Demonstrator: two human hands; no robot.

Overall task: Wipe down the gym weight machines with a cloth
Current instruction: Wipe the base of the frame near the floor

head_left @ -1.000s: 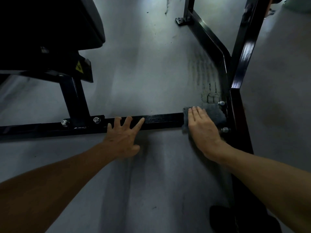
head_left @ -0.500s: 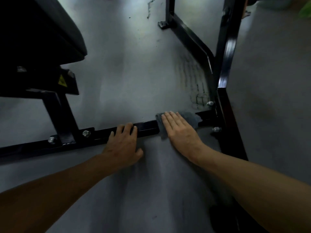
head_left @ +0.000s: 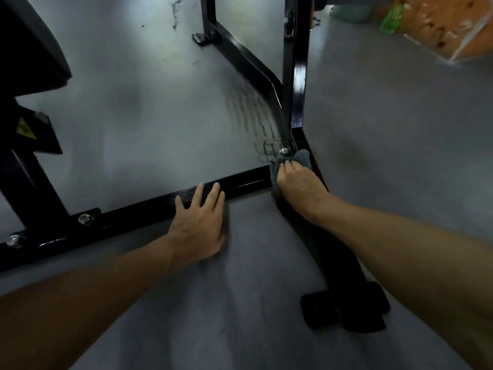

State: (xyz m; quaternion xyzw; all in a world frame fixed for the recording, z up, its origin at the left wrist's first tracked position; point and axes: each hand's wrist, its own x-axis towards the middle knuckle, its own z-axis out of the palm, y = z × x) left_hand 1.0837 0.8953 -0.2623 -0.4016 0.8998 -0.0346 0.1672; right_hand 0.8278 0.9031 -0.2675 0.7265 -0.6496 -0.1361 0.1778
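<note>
Grey cloth [head_left: 302, 158] is bunched under the right hand [head_left: 298, 186], whose curled fingers press it into the frame corner beside a bolt [head_left: 283, 151], likely to clean the joint; the left hand [head_left: 198, 225] lies flat and empty, fingers across the black floor bar [head_left: 240, 181], seemingly for support; a yellow warning sticker [head_left: 24, 129] is unreadable.

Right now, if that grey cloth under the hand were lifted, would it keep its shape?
Probably not. The grey cloth bunches and folds round the frame corner under the right hand, so it looks soft and floppy. It likely weighs little and would droop when lifted.
</note>
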